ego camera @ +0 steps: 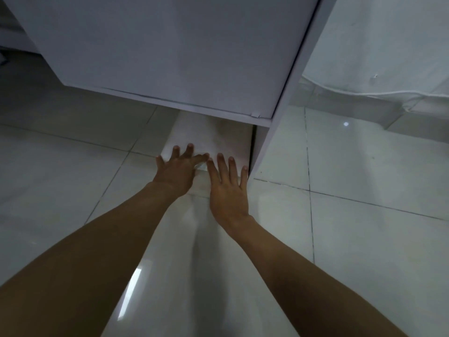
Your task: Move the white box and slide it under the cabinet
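Note:
A flat white box (211,137) lies on the tiled floor, its far part tucked under the white cabinet (170,57). The box's right side runs close along the cabinet's side panel (269,142). My left hand (178,170) rests flat against the box's near edge with fingers spread. Beside it, my right hand (228,186) lies flat too, fingers apart and pressing on the same near edge. Neither hand wraps around the box. The part of the box beneath the cabinet is hidden.
Glossy pale floor tiles (364,166) spread all around, with dark grout lines. White fabric, like bedding (388,57), hangs at the upper right. The gap under the cabinet is low and dark at its right end.

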